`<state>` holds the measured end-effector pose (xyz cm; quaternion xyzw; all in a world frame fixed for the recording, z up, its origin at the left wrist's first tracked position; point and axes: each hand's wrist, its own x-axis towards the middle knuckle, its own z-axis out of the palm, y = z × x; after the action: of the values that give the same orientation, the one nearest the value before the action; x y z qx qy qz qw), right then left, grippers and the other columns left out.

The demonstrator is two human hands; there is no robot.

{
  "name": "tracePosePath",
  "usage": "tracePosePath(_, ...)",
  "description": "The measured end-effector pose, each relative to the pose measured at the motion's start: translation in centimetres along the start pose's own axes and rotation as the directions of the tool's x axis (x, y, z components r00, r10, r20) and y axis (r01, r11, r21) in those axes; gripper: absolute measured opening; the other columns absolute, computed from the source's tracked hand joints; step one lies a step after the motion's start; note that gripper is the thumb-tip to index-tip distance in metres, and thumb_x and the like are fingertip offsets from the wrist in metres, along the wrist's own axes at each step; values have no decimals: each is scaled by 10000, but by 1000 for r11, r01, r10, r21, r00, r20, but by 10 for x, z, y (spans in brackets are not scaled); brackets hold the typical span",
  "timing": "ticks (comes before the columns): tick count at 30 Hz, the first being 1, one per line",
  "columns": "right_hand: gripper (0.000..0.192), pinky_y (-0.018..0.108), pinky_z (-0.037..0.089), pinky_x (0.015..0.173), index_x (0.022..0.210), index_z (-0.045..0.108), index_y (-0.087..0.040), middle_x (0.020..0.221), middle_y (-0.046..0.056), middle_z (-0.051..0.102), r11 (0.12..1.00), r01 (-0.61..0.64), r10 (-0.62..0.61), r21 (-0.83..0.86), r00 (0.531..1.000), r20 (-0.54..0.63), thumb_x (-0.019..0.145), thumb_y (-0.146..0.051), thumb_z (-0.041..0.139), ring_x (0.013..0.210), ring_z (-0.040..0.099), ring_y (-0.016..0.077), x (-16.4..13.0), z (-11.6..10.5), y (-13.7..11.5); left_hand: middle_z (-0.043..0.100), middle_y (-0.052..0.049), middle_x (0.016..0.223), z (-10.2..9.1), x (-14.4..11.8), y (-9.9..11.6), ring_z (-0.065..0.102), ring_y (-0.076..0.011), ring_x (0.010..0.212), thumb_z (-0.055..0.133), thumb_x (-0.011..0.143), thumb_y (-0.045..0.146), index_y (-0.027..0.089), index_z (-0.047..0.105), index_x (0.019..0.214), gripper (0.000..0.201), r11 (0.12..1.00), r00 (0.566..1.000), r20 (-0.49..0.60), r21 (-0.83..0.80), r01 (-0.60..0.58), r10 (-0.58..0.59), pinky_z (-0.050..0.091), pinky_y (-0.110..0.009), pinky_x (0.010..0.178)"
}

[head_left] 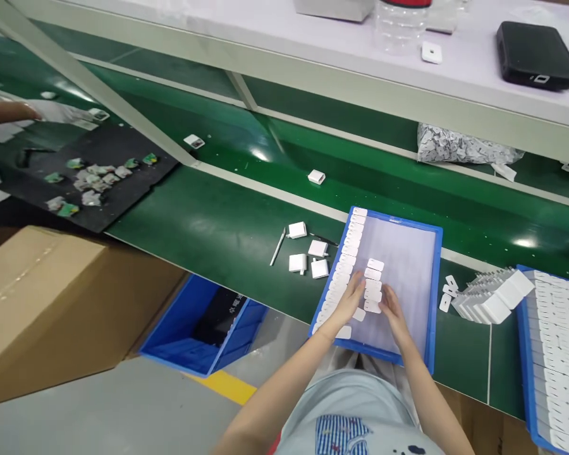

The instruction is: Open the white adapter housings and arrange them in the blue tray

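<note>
The blue tray (436, 297) lies at the near edge of the green belt (208, 221), w/ a pale sheet inside. Along its left wall runs a full column of small white tags (346, 262); a second, short column of tags (373, 284) is started in the middle.

The left hand (348, 303) and right hand (392, 313) both rest flat on the tray, fingers loosely spread, gripping nothing. The short column sits between the fingertips of both hands, touching them. Tags are flat, white, approx. rectangular w/ rounded corners.

At the right, a second blue tray (526, 379) is filled w/ rows of white pieces, and a fanned stack of white pieces (490, 297) leans just beside it. Left of the first tray lie four white blocks (308, 253) and a thin stick (277, 246). Below the belt edge stands a blue bin (194, 328), near a cardboard box (38, 297). Farther, a bag of white parts (459, 146) lies at the belt's far edge.
</note>
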<state>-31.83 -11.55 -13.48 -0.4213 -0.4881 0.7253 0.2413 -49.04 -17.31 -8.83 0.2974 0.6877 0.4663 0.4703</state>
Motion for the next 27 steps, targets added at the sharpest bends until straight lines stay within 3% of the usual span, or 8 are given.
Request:
tracePosePath(3,470,540,327,1156,1274,608,-233,1446,85,547,1000,-2,-1,-30,996,-90,841,-384,710,1349,478,281,-11,-4,7,417,-93,1560,-21,-34,-4,335,-265,1480,518,908,302,222,568,1309,412,983,996,19,156,-94,92,221,-458,1242)
tracePosePath(7,348,499,477,1009,1175,638,-180,1235,79,650,995,6,-11,-97,998,-59,858,-289,730,1116,616,242,-14,-11,5,562,-116,1406,-29,-56,-16,487,-284,1354,536,807,98,203,578,1299,504,921,979,136,342,-188,150,333,-498,1187)
tracePosePath(10,239,456,519,939,1094,650,-162,1127,61,665,987,14,-18,-159,1000,-21,904,-305,685,1021,638,211,-11,-11,1,613,-116,1308,-21,-50,-21,546,-286,1266,550,857,100,187,599,1252,408,858,963,206,449,-249,172,408,-520,1114)
tracePosePath(12,211,437,534,910,1053,655,-161,1089,55,668,980,21,-20,-198,1000,7,919,-324,667,984,642,199,-11,-7,1,646,-99,1218,-16,-42,-20,590,-265,1177,579,923,202,171,631,1164,248,814,953,241,506,-285,184,451,-515,1051)
tracePosePath(15,209,431,535,908,1041,660,-164,1068,53,677,970,27,-12,-243,998,66,932,-343,650,963,649,191,-14,5,3,652,-77,1166,-17,-38,-17,604,-236,1119,597,951,331,162,647,1075,216,757,942,271,569,-322,197,466,-494,1011)
tracePosePath(18,238,443,525,933,1098,659,-179,1133,66,673,968,23,5,-251,994,110,937,-353,640,1001,644,200,-18,20,6,673,-99,1070,-29,-46,-13,594,-262,1113,576,927,196,157,660,1020,132,722,942,274,609,-327,195,441,-489,1026)
tracePosePath(22,334,468,513,964,1232,619,-206,1295,88,616,964,17,23,-264,989,147,930,-345,651,1066,629,220,-14,39,7,629,-136,1206,-48,-77,-10,555,-299,1195,497,839,38,197,626,1150,372,723,964,194,638,-264,181,413,-454,1068)
tracePosePath(27,340,525,444,1050,1240,609,-197,1340,93,580,946,46,4,-322,988,153,932,-335,648,1216,560,263,3,51,11,341,-243,1467,-46,-119,-31,549,-409,1244,634,847,269,158,284,1470,723,775,993,-94,632,1,75,493,-545,962)
